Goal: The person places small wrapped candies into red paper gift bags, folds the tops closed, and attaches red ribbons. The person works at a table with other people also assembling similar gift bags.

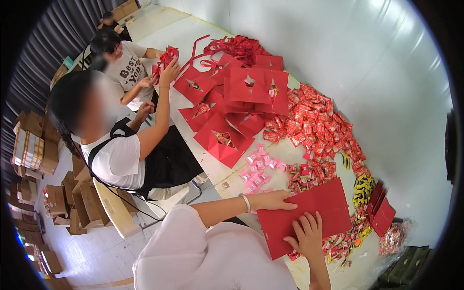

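Observation:
A flat red cardboard piece (333,205), probably a folded box blank, is tilted in front of me above the candy. My left hand (276,199), with a pale bangle at the wrist, grips its upper left edge, thumb on top and fingers hidden underneath. On its face lies my right hand (308,233), fingers spread and touching the card. Just beyond the card are small pink-wrapped sweets (258,169) and a heap of red-wrapped sweets (314,123). Sweets in yellow and black wrappers (363,188) lie to the right.
Filled red boxes (249,89) pile up farther along the table, with red ribbons (237,48) behind. More red card pieces (382,212) and a clear bag of sweets (395,237) are at right. Two co-workers sit at left; one holds a red box (166,60). Cartons (87,203) stand on the floor.

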